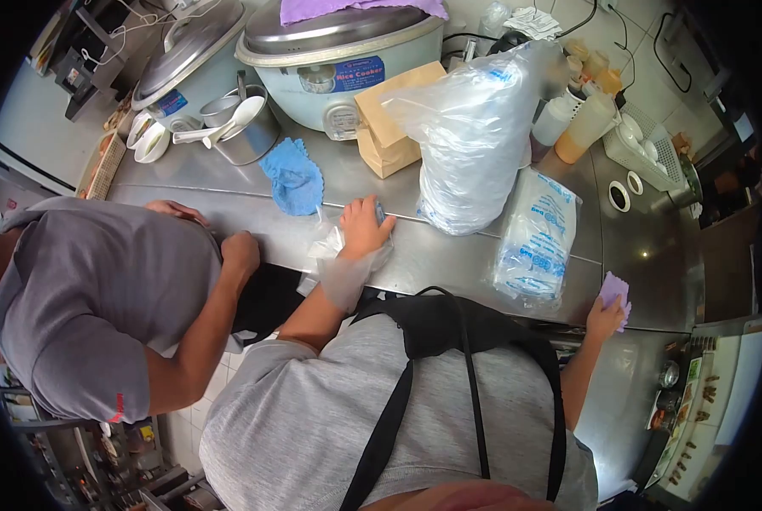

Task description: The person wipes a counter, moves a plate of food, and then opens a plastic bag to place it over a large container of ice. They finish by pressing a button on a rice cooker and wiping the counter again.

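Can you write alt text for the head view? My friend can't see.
A person's left hand rests on a shiny metal counter; their right hand holds a purple cloth. Beyond are a bulging translucent plastic bag, a brown paper bag and large pale rice cookers. A gray-shirted co-worker is on the left.

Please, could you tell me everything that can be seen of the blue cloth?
The blue cloth looks like soft fabric, with an uneven, wavy edge. It lies wrinkled and loosely spread on the steel counter, between the metal pot and the left hand. No hand holds it. Its narrow lower end comes near the clear plastic; whether they touch is hard to tell.
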Demonstrator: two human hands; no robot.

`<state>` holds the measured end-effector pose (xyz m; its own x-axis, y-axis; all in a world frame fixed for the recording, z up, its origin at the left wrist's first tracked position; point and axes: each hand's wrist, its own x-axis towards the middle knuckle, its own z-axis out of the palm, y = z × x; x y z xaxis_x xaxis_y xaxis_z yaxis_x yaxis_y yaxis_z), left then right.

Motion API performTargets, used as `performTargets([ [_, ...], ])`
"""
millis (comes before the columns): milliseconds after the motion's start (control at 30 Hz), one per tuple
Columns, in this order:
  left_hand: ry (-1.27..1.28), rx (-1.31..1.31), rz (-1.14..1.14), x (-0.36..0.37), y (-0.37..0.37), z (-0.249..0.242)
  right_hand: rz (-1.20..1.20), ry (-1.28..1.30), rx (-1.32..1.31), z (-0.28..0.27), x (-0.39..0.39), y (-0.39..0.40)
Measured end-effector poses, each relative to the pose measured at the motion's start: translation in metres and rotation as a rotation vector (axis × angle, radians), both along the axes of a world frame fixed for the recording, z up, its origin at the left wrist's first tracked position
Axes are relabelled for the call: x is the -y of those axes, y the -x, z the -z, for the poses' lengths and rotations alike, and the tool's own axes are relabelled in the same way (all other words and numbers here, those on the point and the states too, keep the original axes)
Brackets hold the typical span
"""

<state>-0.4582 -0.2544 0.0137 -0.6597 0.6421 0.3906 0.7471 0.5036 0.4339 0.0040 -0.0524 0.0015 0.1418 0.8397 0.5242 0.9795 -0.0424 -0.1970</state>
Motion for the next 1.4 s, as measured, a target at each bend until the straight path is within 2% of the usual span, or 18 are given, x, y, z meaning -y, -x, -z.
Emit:
performTargets([
  [100,0.178,0.098,0.097,-0.010,-0.005,0.000,-0.001,0.260,0.194,-0.008,0.000,0.001],
  [200,0.133,0.069,0.078,-0.020,-0.010,0.007,-0.188,0.223,0.070,0.014,-0.035,-0.032],
  [300,-0.088,0.416,0.113,-0.031,-0.020,0.003,-0.175,0.220,0.086,0.018,-0.046,-0.034],
  [400,-0.212,0.492,0.173,-0.043,-0.037,-0.021,-0.196,0.195,-0.048,0.012,-0.045,-0.027],
  [500,-0.320,0.427,0.223,-0.053,-0.056,-0.062,-0.188,0.188,-0.180,-0.004,-0.036,-0.013],
  [600,-0.363,0.473,0.312,-0.062,-0.078,-0.085,-0.361,-0.122,-0.066,-0.029,-0.013,0.019],
  [667,-0.382,0.499,0.402,-0.067,-0.097,-0.095,-0.655,-0.016,-0.275,-0.033,-0.006,0.039],
  [733,-0.353,0.534,0.521,-0.068,-0.124,-0.108,-0.896,0.521,-1.048,-0.042,0.012,0.072],
  [800,-0.277,0.581,0.693,-0.070,-0.151,-0.113,-1.079,0.736,-1.054,-0.066,0.032,0.099],
  [867,-0.182,0.622,0.897,-0.067,-0.176,-0.114,-1.290,0.694,-1.029,-0.089,0.053,0.125],
  [967,-0.099,0.850,1.071,-0.063,-0.197,-0.126,-1.493,1.024,-0.893,-0.071,0.053,0.139],
  [1000,-0.087,0.876,1.091,-0.064,-0.194,-0.128,-1.375,1.180,-0.998,-0.081,0.059,0.137],
  [1100,-0.224,0.819,0.997,-0.069,-0.179,-0.123,-1.204,1.255,-0.814,-0.086,0.047,0.131],
  [1133,-0.210,0.945,0.961,-0.069,-0.174,-0.123,-1.217,1.085,-0.994,-0.080,0.046,0.131],
  [1233,-0.232,0.718,0.969,-0.072,-0.160,-0.130,-1.120,0.790,-1.225,-0.086,0.032,0.130],
  [1300,-0.115,0.900,0.921,-0.070,-0.151,-0.134,-0.985,0.783,-1.601,-0.078,0.015,0.130],
  [1400,-0.004,1.148,0.917,-0.063,-0.144,-0.132,-1.150,0.703,-1.934,-0.093,-0.001,0.124],
])
